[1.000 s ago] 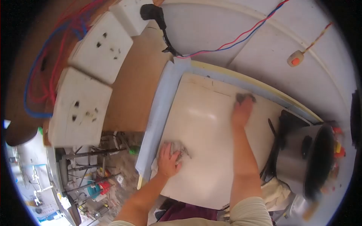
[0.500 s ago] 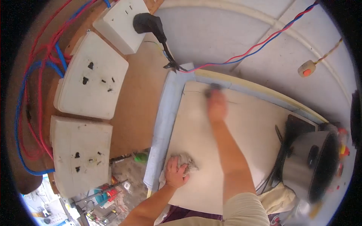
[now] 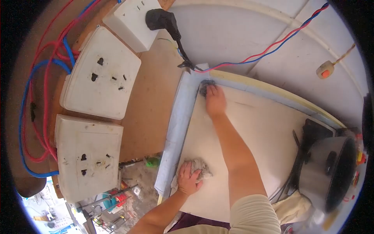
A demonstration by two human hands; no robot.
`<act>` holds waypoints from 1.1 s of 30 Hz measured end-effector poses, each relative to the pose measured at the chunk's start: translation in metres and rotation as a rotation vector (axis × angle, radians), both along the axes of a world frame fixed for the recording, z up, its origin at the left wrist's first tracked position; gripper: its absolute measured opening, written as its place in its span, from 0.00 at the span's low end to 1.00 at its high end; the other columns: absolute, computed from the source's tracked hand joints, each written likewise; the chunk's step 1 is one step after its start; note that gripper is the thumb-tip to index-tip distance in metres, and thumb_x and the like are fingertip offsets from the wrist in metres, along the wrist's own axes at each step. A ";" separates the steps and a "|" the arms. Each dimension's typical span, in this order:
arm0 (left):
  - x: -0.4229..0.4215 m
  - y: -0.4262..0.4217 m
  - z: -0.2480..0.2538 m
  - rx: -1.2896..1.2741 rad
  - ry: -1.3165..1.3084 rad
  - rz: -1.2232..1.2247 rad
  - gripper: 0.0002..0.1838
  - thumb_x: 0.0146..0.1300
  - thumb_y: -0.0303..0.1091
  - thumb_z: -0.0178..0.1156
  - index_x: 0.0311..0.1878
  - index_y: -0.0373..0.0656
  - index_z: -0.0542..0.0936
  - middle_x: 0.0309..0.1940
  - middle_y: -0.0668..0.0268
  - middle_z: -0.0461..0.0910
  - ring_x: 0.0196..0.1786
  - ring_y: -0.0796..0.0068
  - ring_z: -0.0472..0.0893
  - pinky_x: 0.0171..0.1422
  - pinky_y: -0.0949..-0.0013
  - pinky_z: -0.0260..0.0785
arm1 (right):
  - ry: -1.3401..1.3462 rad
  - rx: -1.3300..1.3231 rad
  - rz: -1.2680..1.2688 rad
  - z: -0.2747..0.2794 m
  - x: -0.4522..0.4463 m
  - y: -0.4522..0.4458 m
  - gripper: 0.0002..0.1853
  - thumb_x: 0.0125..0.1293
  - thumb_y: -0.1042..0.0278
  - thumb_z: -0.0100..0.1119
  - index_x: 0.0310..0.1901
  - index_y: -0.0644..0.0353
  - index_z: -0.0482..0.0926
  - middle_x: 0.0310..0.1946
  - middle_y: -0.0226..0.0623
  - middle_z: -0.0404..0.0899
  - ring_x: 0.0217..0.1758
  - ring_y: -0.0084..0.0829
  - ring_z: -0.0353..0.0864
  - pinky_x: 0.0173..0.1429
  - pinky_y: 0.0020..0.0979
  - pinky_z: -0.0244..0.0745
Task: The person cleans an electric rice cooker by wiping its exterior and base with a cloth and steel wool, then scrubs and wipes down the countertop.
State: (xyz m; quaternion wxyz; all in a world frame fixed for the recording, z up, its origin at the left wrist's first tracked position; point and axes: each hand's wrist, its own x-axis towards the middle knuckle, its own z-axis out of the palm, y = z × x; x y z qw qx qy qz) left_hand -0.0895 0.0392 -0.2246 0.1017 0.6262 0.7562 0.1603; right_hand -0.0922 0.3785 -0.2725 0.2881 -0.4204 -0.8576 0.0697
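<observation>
1 pale wall (image 3: 230, 43) backs 1 cream tabletop (image 3: 249, 128); 1 pot (image 3: 321, 169) sits right, 3 white socket boxes (image 3: 102, 74) left. On it, left hand (image 3: 188, 181) spreads over 1 crumpled cloth (image 3: 204, 171); right hand (image 3: 216, 102) grips 1 dark wad (image 3: 202, 89), far-left corner.

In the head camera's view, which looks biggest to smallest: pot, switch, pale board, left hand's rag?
1. Pale board
2. Pot
3. Rag, partly under the left hand
4. Switch

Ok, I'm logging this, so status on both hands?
Right hand on dark wad, far-left corner of pale board. Left hand on crumpled cloth. Pot right, away from both.
</observation>
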 end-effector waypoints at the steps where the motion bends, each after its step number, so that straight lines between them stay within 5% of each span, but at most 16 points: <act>1: -0.001 0.000 0.000 0.008 -0.005 -0.008 0.26 0.40 0.46 0.64 0.47 0.53 0.76 0.60 0.48 0.61 0.61 0.39 0.60 0.65 0.45 0.55 | -0.007 -0.016 -0.034 0.000 0.000 -0.006 0.21 0.54 0.71 0.51 0.52 0.65 0.73 0.54 0.39 0.72 0.58 0.42 0.67 0.63 0.39 0.62; 9: 0.001 -0.003 0.001 -0.007 0.012 -0.006 0.25 0.41 0.46 0.63 0.46 0.49 0.76 0.61 0.44 0.61 0.60 0.38 0.61 0.64 0.43 0.54 | -0.162 0.067 -0.157 0.003 0.067 0.004 0.22 0.54 0.69 0.52 0.53 0.63 0.73 0.54 0.39 0.72 0.52 0.41 0.70 0.56 0.39 0.68; 14: -0.001 -0.001 -0.001 0.040 -0.017 -0.002 0.25 0.40 0.47 0.63 0.46 0.54 0.78 0.61 0.50 0.62 0.61 0.40 0.60 0.63 0.44 0.57 | -0.120 0.079 -0.468 -0.023 0.148 0.016 0.18 0.59 0.70 0.52 0.52 0.62 0.74 0.53 0.42 0.73 0.46 0.43 0.70 0.52 0.41 0.68; 17: -0.002 0.002 0.001 0.042 -0.015 -0.009 0.25 0.40 0.47 0.64 0.46 0.53 0.78 0.61 0.49 0.62 0.61 0.40 0.60 0.63 0.44 0.57 | 0.075 -0.030 -0.346 -0.011 0.159 0.006 0.19 0.56 0.75 0.55 0.52 0.63 0.73 0.50 0.45 0.73 0.48 0.45 0.70 0.53 0.41 0.67; 20: 0.000 0.001 0.005 0.032 -0.005 -0.010 0.25 0.39 0.46 0.64 0.45 0.53 0.78 0.61 0.49 0.62 0.60 0.40 0.61 0.63 0.45 0.57 | 0.306 0.226 -0.172 0.060 0.127 0.000 0.22 0.53 0.79 0.58 0.52 0.64 0.72 0.46 0.46 0.74 0.49 0.46 0.70 0.54 0.42 0.67; 22: -0.001 0.002 0.004 0.037 0.006 -0.010 0.25 0.39 0.46 0.64 0.45 0.53 0.78 0.61 0.49 0.62 0.60 0.40 0.61 0.64 0.45 0.57 | 0.387 0.175 -0.157 0.082 0.090 0.025 0.25 0.50 0.80 0.59 0.54 0.63 0.71 0.45 0.47 0.75 0.50 0.46 0.71 0.57 0.43 0.66; 24: 0.000 0.001 0.002 0.037 0.014 -0.003 0.25 0.39 0.47 0.64 0.45 0.53 0.78 0.61 0.50 0.62 0.60 0.40 0.61 0.64 0.46 0.56 | 0.298 0.194 0.032 0.070 0.051 0.058 0.20 0.53 0.76 0.57 0.50 0.62 0.73 0.44 0.43 0.75 0.49 0.42 0.73 0.53 0.42 0.67; 26: -0.001 0.000 0.001 0.007 0.012 -0.002 0.25 0.39 0.47 0.64 0.46 0.54 0.77 0.61 0.50 0.61 0.60 0.41 0.61 0.64 0.46 0.56 | -0.060 0.182 -0.017 0.059 0.007 0.068 0.12 0.56 0.69 0.52 0.43 0.59 0.75 0.40 0.38 0.78 0.45 0.38 0.75 0.48 0.40 0.67; 28: 0.000 -0.004 0.000 -0.011 0.018 -0.009 0.26 0.40 0.47 0.64 0.46 0.54 0.77 0.61 0.50 0.61 0.60 0.41 0.61 0.63 0.45 0.57 | -0.110 0.256 0.020 0.057 -0.016 0.075 0.09 0.57 0.65 0.48 0.38 0.55 0.75 0.36 0.34 0.78 0.43 0.36 0.76 0.45 0.39 0.65; 33: 0.000 -0.003 -0.001 0.030 0.036 -0.017 0.25 0.40 0.47 0.64 0.46 0.54 0.77 0.61 0.49 0.61 0.60 0.41 0.60 0.61 0.44 0.58 | -0.337 0.207 -0.039 0.056 0.039 0.086 0.07 0.57 0.65 0.48 0.33 0.51 0.76 0.30 0.32 0.78 0.39 0.35 0.77 0.45 0.39 0.64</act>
